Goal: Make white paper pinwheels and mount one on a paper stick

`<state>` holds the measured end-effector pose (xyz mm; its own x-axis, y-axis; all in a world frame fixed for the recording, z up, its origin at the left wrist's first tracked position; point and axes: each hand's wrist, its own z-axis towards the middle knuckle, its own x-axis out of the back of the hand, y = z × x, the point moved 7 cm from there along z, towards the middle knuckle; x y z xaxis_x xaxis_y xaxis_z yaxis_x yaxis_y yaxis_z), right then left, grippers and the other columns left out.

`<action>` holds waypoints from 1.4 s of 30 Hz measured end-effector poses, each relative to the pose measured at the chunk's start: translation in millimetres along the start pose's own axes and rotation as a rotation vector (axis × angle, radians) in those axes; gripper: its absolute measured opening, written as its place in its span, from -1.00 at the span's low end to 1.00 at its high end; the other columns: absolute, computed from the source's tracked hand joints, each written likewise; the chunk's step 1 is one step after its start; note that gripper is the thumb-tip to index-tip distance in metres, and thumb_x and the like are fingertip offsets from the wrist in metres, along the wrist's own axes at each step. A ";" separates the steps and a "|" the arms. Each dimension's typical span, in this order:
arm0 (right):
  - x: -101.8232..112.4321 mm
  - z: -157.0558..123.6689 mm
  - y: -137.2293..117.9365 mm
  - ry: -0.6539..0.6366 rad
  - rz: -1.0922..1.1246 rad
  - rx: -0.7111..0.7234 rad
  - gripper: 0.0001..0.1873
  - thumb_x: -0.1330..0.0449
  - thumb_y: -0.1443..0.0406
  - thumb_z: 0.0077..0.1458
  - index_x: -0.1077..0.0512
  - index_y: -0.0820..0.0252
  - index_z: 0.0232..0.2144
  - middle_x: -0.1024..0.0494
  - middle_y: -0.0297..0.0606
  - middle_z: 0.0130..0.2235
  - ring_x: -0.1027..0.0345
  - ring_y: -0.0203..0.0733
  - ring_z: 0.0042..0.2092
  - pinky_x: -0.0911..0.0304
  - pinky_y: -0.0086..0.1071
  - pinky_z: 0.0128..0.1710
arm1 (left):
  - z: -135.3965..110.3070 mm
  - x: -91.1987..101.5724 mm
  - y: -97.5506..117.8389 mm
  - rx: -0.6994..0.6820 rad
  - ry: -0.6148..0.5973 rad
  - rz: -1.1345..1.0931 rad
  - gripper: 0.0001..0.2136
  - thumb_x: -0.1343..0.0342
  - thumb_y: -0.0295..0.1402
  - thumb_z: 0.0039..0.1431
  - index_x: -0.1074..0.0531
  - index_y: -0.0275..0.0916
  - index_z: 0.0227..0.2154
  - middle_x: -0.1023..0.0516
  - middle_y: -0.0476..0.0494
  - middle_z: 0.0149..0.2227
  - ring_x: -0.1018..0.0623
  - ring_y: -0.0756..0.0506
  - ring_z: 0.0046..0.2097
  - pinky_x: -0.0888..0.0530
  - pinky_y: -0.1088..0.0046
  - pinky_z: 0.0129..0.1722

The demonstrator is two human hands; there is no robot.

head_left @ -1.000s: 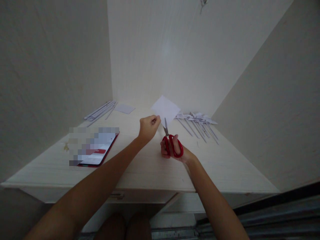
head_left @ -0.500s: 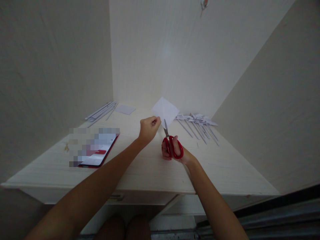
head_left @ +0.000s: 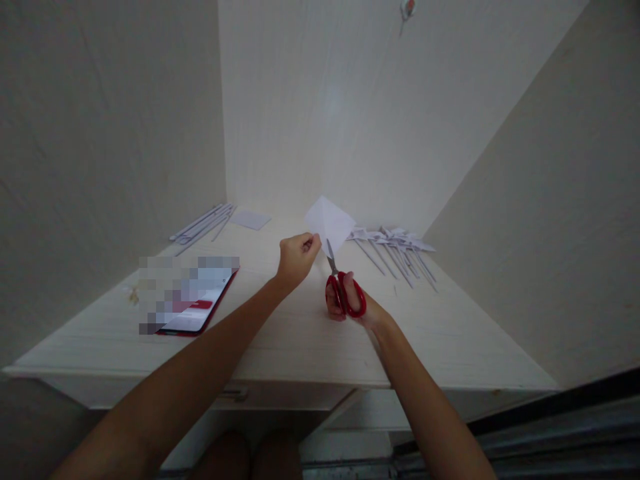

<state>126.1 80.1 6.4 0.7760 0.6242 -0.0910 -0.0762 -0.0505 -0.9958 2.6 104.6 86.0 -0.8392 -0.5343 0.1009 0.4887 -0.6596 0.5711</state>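
We pinch the paper square (head_left: 331, 220) w/ left hand (head_left: 296, 259); right hand (head_left: 350, 300) grips red scissors (head_left: 340, 287), blades in its near edge. Floppy sheet could twist, cut wanders.

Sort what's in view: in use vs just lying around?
In use: white paper sheet pinched by left hand; red scissors in right hand, blades at the sheet.

Lying about: tablet, paper strips, small paper piece, folded paper pieces on table.
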 end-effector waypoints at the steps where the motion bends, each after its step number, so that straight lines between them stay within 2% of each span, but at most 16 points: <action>1: 0.7 0.2 0.8 -0.001 -0.006 -0.003 -0.38 0.18 -0.25 -0.06 -0.16 0.19 -0.52 -0.14 -0.49 -0.70 0.03 -0.45 -0.70 0.07 -0.51 -0.70 | -0.1 0.1 0.1 -0.003 0.000 -0.002 -0.67 0.03 -0.37 0.06 -0.16 -0.29 -0.77 -0.08 0.10 -0.75 -0.13 0.11 -0.64 -0.11 0.57 -0.60; 5: 3.6 1.1 2.8 0.005 -0.012 0.000 -0.38 0.20 -0.24 -0.04 -0.17 0.19 -0.53 -0.13 -0.49 -0.72 0.02 -0.44 -0.71 0.09 -0.53 -0.72 | -0.3 -0.4 0.0 -0.018 -0.007 -0.003 -0.69 0.02 -0.38 0.07 -0.19 -0.29 -0.75 -0.12 0.09 -0.74 -0.16 0.11 -0.64 -0.13 0.56 -0.60; 17: 4.2 -0.5 0.4 0.028 -0.036 -0.007 -0.37 0.19 -0.24 -0.05 -0.15 0.19 -0.57 -0.13 -0.49 -0.75 0.03 -0.45 -0.74 0.09 -0.53 -0.75 | -0.8 0.8 0.1 -0.050 0.017 0.005 -0.68 0.02 -0.38 0.07 -0.16 -0.29 -0.76 -0.06 0.11 -0.73 -0.13 0.12 -0.64 -0.11 0.58 -0.61; 28: 6.7 -0.7 -0.8 0.041 -0.128 0.011 -0.39 0.21 -0.22 -0.01 -0.14 0.18 -0.60 -0.13 -0.48 -0.80 0.02 -0.43 -0.78 0.09 -0.52 -0.77 | -0.4 0.6 2.9 -0.081 0.003 0.018 -0.69 0.02 -0.40 0.07 -0.16 -0.28 -0.75 -0.09 0.11 -0.73 -0.15 0.11 -0.64 -0.12 0.57 -0.62; 42: 14.2 2.1 5.4 0.104 -0.118 0.000 -0.39 0.17 -0.23 -0.03 -0.15 0.18 -0.63 -0.13 -0.49 -0.83 0.06 -0.44 -0.80 0.07 -0.52 -0.81 | -1.1 1.7 4.8 -0.099 -0.018 0.040 -0.69 0.02 -0.39 0.07 -0.14 -0.28 -0.75 -0.07 0.10 -0.72 -0.13 0.11 -0.64 -0.11 0.56 -0.61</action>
<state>135.4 90.3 -0.2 0.8403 0.5415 0.0265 0.0197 0.0184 -0.9996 3.8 99.9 87.9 -0.8223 -0.5523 0.1367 0.5421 -0.6875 0.4832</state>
